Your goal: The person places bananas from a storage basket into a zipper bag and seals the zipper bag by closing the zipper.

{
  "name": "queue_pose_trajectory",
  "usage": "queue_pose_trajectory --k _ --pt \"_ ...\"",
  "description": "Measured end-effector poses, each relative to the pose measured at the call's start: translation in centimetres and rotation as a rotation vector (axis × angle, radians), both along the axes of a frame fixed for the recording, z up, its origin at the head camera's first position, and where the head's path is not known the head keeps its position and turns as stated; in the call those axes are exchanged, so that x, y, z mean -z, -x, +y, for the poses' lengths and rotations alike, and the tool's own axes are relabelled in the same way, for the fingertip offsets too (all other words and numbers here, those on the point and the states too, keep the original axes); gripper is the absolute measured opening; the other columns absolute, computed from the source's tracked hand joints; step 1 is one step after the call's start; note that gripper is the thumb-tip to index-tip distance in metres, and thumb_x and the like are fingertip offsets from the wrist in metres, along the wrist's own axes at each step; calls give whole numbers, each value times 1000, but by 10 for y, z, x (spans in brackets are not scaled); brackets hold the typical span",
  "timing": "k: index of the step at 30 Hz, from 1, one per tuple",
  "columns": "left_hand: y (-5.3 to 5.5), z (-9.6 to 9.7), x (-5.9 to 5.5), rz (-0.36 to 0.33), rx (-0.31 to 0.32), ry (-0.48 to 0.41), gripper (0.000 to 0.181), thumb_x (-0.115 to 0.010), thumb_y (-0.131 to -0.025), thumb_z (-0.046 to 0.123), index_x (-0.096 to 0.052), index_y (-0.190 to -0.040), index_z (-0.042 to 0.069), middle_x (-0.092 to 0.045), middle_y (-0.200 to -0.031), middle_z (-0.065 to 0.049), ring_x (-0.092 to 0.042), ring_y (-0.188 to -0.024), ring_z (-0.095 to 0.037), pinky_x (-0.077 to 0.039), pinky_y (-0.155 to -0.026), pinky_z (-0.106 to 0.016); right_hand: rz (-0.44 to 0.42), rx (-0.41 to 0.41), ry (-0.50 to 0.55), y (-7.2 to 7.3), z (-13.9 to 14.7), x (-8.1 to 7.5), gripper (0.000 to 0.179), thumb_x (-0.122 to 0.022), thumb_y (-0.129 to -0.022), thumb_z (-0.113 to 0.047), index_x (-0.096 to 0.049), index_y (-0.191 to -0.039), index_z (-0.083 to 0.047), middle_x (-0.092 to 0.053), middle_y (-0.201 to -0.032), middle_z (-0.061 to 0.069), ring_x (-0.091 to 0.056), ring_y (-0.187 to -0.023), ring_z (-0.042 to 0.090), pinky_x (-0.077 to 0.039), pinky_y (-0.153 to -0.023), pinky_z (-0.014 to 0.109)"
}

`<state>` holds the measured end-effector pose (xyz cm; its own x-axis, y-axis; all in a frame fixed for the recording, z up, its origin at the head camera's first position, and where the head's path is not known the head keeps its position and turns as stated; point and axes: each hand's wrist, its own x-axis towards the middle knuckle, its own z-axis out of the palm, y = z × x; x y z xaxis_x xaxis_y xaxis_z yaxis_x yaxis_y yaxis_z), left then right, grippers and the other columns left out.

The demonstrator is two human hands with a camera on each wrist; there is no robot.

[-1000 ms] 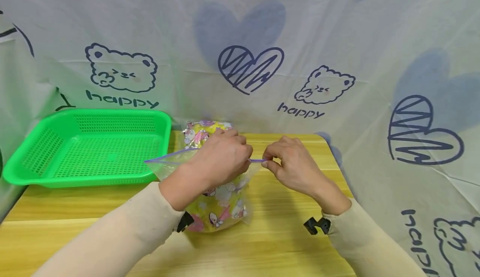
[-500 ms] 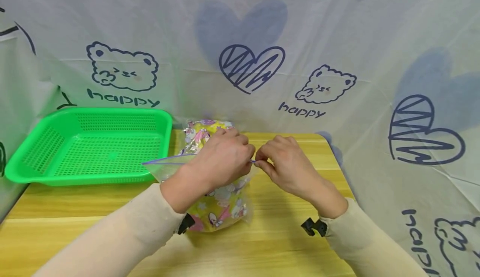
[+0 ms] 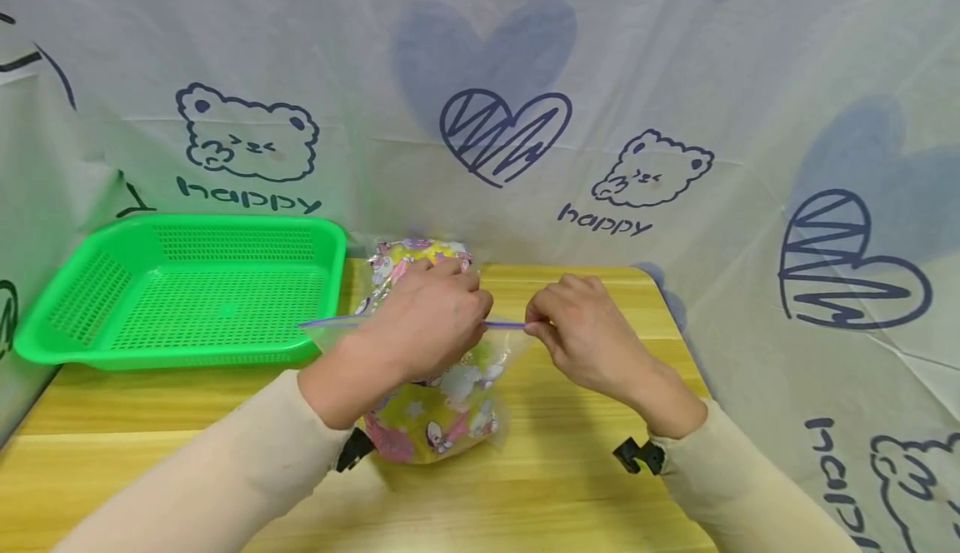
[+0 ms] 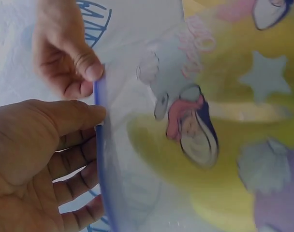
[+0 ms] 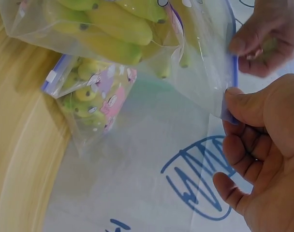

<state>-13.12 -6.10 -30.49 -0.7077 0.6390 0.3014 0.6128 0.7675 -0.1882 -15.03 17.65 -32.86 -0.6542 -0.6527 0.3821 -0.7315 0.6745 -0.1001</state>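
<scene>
A clear zip-top bag with cartoon prints stands on the table, its purple zip strip uppermost. Bananas, yellow with green tips, show through it in the right wrist view. My left hand pinches the strip near its middle; in the left wrist view its thumb lies against the strip. The strip's right end is between the thumb and forefinger of my right hand, whose other fingers are loosely bent in the right wrist view. A short stretch of strip shows between the hands.
Behind the bag stands a smaller printed zip bag with rounded yellow-green fruit and a white slider. A green perforated basket sits to the left on the wooden table. A printed cloth hangs behind.
The hands first came close together at the strip's right part. Since then my left hand has slid left along it and my right hand slightly right, widening the gap.
</scene>
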Motion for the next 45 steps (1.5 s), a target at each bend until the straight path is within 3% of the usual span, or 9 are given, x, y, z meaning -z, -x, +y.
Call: queue_pose_trajectory --k 5,11,19,28,38,45 --pt "-3 -16 1 4 -15 -6 16 -76 -95 33 -75 -92 17 -73 -94 0 -65 -91 -25 -53 -73 -42 -16 18 6 0 7 4 11 -75 -97 -16 -68 -90 -14 -68 -86 -4 -54 -84 18 -42 -81 40" --pt "-4 -29 4 13 -13 -36 12 -75 -94 28 -74 -89 18 -71 -87 1 -62 -83 -26 -48 -69 -41 -17 23 14 0 11 8 10 -75 -97 -16 -67 -90 -14 -68 -86 -4 -55 -84 17 -43 -82 41" --pt "0 -37 2 -102 -7 -83 13 -76 -93 27 -70 -87 17 -66 -86 3 -62 -89 -26 -50 -75 -44 -17 0 13 -1 8 4 14 -80 -95 -21 -68 -92 -15 -67 -88 -5 -54 -87 18 -40 -82 40" --pt "3 -42 2 -156 18 -110 13 -77 -94 27 -70 -88 17 -65 -86 3 -60 -88 -24 -51 -78 -41 -20 -8 27 0 4 6 13 -80 -94 -18 -69 -91 -14 -68 -86 -4 -54 -85 18 -41 -81 39" --pt "3 -48 2 -124 55 -107 14 -78 -94 29 -74 -91 16 -64 -83 4 -58 -82 -20 -49 -70 -37 -19 -23 17 0 6 5 11 -77 -97 -16 -68 -91 -13 -67 -87 -4 -54 -85 18 -39 -80 38" --pt "2 -59 0 -139 52 -113 11 -79 -92 25 -75 -89 15 -66 -83 3 -59 -82 -22 -51 -74 -38 -43 -6 4 0 11 5 11 -76 -97 -17 -68 -91 -14 -67 -87 -5 -54 -86 18 -40 -81 38"
